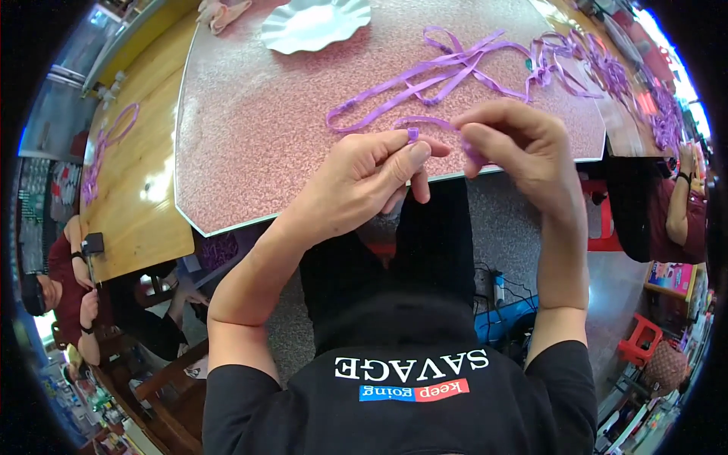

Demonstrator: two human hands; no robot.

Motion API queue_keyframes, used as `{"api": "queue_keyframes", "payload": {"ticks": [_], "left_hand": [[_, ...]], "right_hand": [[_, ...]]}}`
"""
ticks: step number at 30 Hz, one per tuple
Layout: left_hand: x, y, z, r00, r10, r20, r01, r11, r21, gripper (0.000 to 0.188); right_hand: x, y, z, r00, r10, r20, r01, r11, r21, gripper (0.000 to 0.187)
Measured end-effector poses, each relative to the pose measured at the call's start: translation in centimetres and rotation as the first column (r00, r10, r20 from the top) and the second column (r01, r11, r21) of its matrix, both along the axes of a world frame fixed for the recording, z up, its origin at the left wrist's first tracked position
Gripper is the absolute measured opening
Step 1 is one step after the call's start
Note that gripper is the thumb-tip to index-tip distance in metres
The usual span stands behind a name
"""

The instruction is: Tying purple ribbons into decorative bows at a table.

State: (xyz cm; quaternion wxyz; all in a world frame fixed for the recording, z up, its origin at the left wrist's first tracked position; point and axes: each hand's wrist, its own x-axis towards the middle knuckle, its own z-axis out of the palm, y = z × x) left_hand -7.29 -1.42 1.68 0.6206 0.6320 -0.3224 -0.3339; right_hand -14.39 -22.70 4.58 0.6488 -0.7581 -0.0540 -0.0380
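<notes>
My left hand (371,173) is closed, with a small folded bit of purple ribbon (412,134) pinched between thumb and forefinger. To its right, my right hand (523,148) is closed in a pinch on purple ribbon too. A narrow strip (425,120) of that ribbon runs behind the fingers, from near the left fingertips to the right hand. Both hands are over the near edge of a pink speckled tabletop (250,144). Beyond them lies a long looped purple ribbon (447,68), with darker knots or joins along it.
A white wavy-rimmed plate (315,26) stands at the far side. Tangled purple ribbons (599,68) heap at the right. A wooden table (144,182) adjoins on the left, with more ribbon (95,163). People sit at both sides. A red stool (641,339) is on the floor.
</notes>
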Motion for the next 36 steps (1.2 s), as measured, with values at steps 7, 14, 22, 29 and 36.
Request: {"api": "queue_keyframes", "payload": {"ticks": [7,14,22,29,36], "left_hand": [[0.4,0.3,0.2,0.856,0.014,0.517,-0.114,0.980,0.162,0.021],[0.3,0.2,-0.7,0.670,0.087,0.737,-0.181,0.982,0.049,0.017],[-0.4,0.1,-1.2,0.828,0.366,0.424,-0.340,0.930,-0.140,0.014],[-1.8,-1.0,-0.6,0.887,0.450,0.101,-0.413,0.873,-0.260,0.011],[-1.7,-0.9,-0.7,0.911,0.386,0.144,-0.339,0.901,-0.271,0.010]], "right_hand": [[1.1,1.6,-1.3,0.994,0.093,0.061,-0.082,0.984,-0.161,0.018],[1.3,2.1,-1.5,0.995,0.102,0.014,-0.100,0.989,-0.110,0.017],[1.8,2.0,-2.4,0.982,0.068,0.177,-0.052,0.994,-0.091,0.017],[1.6,4.4,-4.3,0.971,-0.084,0.225,0.042,0.982,0.186,0.029],[0.8,4.4,-3.6,0.981,-0.029,0.192,0.010,0.995,0.102,0.036]]}}
